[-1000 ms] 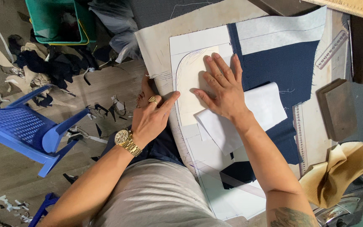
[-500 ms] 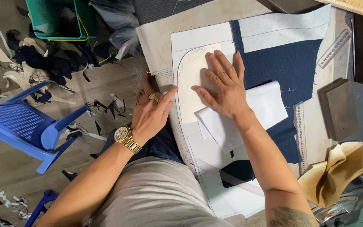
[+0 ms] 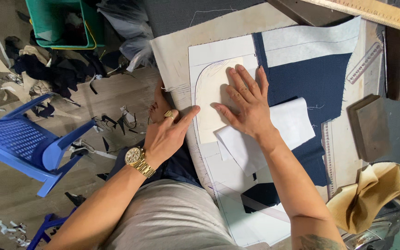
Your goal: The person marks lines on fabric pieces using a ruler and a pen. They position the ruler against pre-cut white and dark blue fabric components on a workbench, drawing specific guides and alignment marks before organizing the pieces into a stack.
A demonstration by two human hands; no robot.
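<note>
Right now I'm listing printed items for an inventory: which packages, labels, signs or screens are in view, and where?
Rulers only carry markings; no packages, signs or screens are clear.
Wooden ruler: top right, long, tan.
Clear ruler: right of the navy fabric, slim.

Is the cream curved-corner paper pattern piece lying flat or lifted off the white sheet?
Flat. The cream curved-corner paper pattern piece lies spread on the white sheet, pressed by the right hand; no edge looks raised.
</note>
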